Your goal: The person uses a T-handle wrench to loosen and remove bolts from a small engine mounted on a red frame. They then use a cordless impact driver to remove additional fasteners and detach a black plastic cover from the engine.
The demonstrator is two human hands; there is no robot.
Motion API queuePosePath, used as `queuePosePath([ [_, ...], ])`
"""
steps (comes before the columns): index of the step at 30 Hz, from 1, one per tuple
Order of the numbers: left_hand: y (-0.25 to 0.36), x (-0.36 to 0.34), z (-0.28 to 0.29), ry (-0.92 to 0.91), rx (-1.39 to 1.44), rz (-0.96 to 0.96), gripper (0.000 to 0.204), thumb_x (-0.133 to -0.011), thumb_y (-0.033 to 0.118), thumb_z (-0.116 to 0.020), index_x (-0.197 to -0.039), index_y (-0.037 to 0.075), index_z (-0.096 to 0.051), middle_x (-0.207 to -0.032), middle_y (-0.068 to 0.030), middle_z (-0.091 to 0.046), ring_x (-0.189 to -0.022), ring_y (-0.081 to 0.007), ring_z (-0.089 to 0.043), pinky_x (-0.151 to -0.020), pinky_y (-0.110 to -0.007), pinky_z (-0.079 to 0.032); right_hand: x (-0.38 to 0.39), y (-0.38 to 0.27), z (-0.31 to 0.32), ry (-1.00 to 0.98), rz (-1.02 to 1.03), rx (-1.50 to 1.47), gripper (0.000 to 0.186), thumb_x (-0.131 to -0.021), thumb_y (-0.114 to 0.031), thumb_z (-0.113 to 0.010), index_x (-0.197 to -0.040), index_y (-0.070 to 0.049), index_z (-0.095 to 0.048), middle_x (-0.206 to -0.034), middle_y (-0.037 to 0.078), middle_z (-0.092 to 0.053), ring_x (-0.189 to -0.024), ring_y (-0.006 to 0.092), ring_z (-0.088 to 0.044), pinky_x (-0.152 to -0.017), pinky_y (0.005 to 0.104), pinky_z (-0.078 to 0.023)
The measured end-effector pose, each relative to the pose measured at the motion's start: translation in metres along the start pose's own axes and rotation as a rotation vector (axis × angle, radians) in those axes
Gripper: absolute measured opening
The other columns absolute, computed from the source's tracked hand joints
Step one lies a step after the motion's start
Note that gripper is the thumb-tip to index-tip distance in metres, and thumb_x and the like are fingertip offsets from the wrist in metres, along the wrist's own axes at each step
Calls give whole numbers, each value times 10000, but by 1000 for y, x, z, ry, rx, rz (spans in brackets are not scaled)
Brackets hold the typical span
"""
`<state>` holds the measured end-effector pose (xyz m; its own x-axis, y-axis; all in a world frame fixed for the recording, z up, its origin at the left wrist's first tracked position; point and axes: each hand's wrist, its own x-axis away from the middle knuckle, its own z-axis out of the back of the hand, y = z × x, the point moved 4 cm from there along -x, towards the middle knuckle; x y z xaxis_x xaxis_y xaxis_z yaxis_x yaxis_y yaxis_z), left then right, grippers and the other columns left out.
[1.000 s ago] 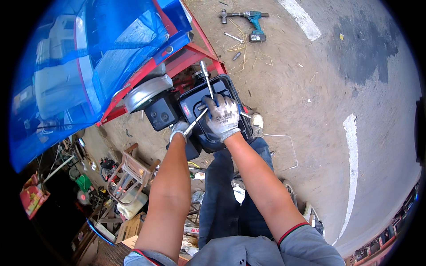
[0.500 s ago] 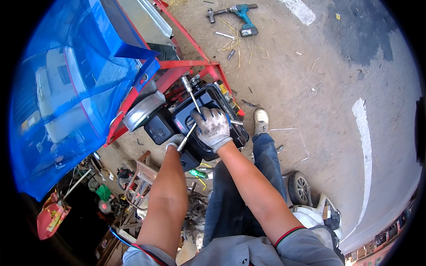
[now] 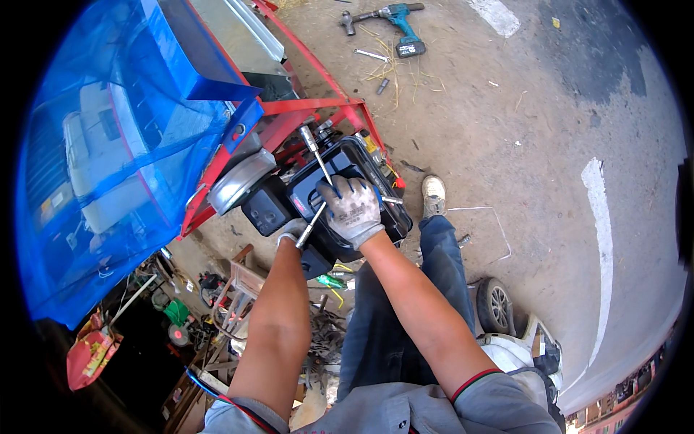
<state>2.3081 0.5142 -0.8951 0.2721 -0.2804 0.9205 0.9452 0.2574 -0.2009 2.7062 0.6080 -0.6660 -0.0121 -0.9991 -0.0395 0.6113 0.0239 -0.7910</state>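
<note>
My gloved right hand [image 3: 350,207] grips the hub of a three-arm socket wrench [image 3: 316,149], whose arms stick out past my fingers over the top of a black engine [image 3: 392,220]. One socket end points up-left toward the engine's rear, another down-left toward my left wrist. My left hand [image 3: 290,231], also gloved, is low at the engine's left side beside a boxy black housing [image 3: 266,205]; its fingers are mostly hidden. A silver rounded metal part [image 3: 238,181] sits left of that housing, against a red steel frame [image 3: 303,105].
Blue sheeting [image 3: 123,166] covers the frame's left. A hammer [image 3: 349,25], cordless tool [image 3: 405,29], open wrench [image 3: 372,54] and small socket [image 3: 383,85] lie beyond the engine. A wooden chair [image 3: 242,282], cluttered parts and a wheel [image 3: 495,304] surround my legs.
Since a second ago my view has shifted, with engine and hands appearing lower. My right hand still holds the wrench, which looks slightly turned. My right foot now shows more.
</note>
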Motion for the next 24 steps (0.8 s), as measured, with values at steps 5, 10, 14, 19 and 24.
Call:
queuePosePath([
  [5,11,8,5,-41,117,108,238,-856,193,-586,-943,63,-765,-909,-159,-736,-830,-283,-716,-673,-452,-524,1,1,-3,-17,-3,3,367,-719,-206,-691,-1085,-185,-672,-1032,69,-602,-898,275,-591,-857,428,-484],
  [10,22,48,31,-19,498,119,201,-901,169,-568,-937,54,-728,-837,-115,-698,-700,-252,-641,-662,-394,-506,1,2,-3,-2,1,6,371,-720,-201,-687,-1090,-186,-667,-1039,65,-599,-899,272,-588,-858,428,-481],
  [14,34,74,37,-112,661,128,239,-871,215,-577,-927,63,-753,-862,-150,-717,-765,-285,-696,-671,-436,-530,2,2,-3,-27,-17,-2,375,-717,-195,-684,-1091,-187,-664,-1043,64,-598,-901,271,-587,-857,433,-477],
  [19,-1,24,16,2,1145,254,227,-918,215,-548,-933,57,-711,-850,-121,-687,-740,-261,-632,-673,-388,-499,1,1,-1,-25,-7,8,382,-712,-194,-687,-1093,-192,-665,-1044,61,-596,-908,271,-585,-867,434,-473],
  [24,-10,-32,-7,129,-257,-251,254,-850,234,-595,-947,67,-761,-940,-170,-731,-872,-305,-719,-706,-451,-537,1,0,-1,-29,-19,-2,382,-715,-201,-689,-1096,-198,-668,-1044,61,-595,-916,273,-584,-872,435,-473],
])
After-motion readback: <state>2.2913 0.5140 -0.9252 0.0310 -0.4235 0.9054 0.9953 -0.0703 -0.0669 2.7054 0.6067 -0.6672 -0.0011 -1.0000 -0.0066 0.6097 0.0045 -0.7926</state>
